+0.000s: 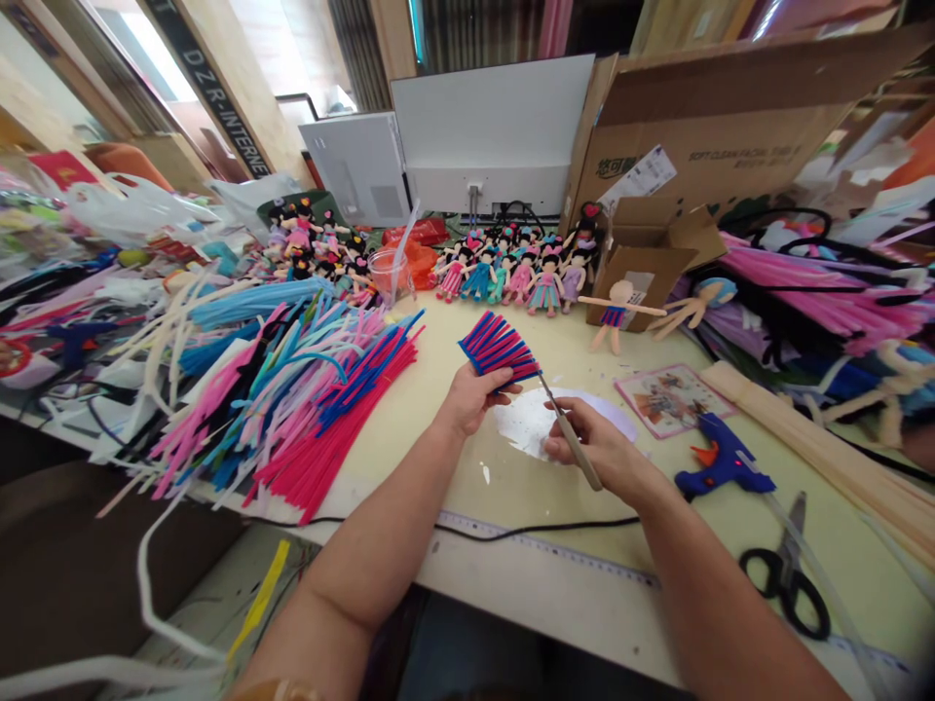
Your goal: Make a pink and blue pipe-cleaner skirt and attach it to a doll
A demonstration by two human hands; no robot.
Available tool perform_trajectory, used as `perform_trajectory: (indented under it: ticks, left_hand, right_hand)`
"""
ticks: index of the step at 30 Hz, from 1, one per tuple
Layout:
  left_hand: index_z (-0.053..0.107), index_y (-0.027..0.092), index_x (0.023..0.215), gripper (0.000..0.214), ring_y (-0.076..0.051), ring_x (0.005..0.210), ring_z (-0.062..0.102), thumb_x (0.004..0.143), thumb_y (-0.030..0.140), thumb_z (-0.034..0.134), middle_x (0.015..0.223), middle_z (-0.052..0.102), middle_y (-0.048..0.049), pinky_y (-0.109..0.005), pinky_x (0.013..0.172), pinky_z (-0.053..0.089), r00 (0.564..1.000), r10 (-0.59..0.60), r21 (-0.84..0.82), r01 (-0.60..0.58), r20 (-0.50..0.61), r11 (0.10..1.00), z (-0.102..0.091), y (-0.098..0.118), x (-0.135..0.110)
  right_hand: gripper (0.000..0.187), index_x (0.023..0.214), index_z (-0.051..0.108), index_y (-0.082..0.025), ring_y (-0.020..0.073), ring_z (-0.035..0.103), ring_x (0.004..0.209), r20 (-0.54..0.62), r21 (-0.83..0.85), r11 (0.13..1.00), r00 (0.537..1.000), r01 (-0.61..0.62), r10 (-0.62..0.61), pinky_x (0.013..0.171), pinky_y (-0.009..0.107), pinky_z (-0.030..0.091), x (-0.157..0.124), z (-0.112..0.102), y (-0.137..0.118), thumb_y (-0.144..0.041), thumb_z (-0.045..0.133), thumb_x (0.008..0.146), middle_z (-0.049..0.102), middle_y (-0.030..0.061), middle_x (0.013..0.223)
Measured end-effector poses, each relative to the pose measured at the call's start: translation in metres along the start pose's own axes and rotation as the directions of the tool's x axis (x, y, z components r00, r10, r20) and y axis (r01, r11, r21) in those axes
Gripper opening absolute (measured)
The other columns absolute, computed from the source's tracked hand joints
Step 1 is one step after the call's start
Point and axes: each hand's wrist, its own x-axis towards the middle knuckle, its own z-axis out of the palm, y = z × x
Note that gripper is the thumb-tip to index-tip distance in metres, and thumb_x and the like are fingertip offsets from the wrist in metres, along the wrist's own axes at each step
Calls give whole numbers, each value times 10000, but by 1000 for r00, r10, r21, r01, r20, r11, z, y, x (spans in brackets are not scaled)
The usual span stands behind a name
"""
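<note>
In my left hand (478,397), a fan of blue and magenta pipe cleaners (501,349) in alternating stripes is pinched between thumb and fingers. My right hand (595,443) is closed around a tool with a long beige handle (577,450) and a slim metal front end. Its tip meets the right edge of the striped fan; the exact kind of tool is unclear. Under both hands lies a pale, shiny oval sheet (522,428). Beyond them, a pipe-cleaner doll body (614,313) with blue-and-red clothing leans on a small carton.
Loose pipe cleaners (314,389) are heaped at left. Finished dolls (511,273) stand before a monitor (497,127). At right lie a blue glue gun (723,458), black-handled scissors (789,574) and a picture card (672,399). A black cable (511,533) crosses near the table's front edge.
</note>
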Motion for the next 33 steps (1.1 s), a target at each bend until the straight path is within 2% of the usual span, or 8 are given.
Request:
perform_trajectory:
  ticks: [6, 13, 21, 33]
  left_hand:
    - [653, 126, 879, 295, -123, 555, 636, 611, 199, 753, 797, 715, -52, -203, 450, 444, 1000, 5, -6, -5, 10, 1000, 3, 3, -3]
    - [657, 133, 895, 314, -123, 566, 641, 612, 217, 761, 830, 720, -60, -198, 451, 428, 1000, -6, 0, 6, 18, 1000, 3, 3, -3]
    - [663, 128, 905, 328, -113, 561, 633, 619, 247, 770, 803, 716, -51, -188, 444, 431, 998, -25, -27, 26, 60, 999, 0, 0, -1]
    - [655, 125, 876, 301, -108, 537, 623, 623, 235, 775, 763, 705, -46, -184, 435, 428, 998, -49, -77, 52, 47, 996, 1, 1, -2]
  right_hand:
    - [546, 1082, 501, -201, 126, 450, 624, -27, 45, 998, 999, -32, 33, 582, 286, 422, 0, 1, -2, -472, 725, 664, 427, -58, 673]
    - [528, 1063, 532, -203, 113, 457, 603, -52, 130, 990, 997, -57, 64, 548, 275, 449, 2, 1, -1, -493, 725, 667, 439, -50, 690]
    - [512, 1074, 579, -200, 106, 423, 597, -84, 135, 990, 995, -32, 43, 523, 253, 413, 2, 1, -3, -476, 720, 666, 448, -40, 700]
    - [480, 1041, 634, -211, 128, 441, 617, -134, 78, 997, 990, -27, 37, 509, 251, 405, 3, 0, -6, -471, 719, 646, 484, -18, 696]
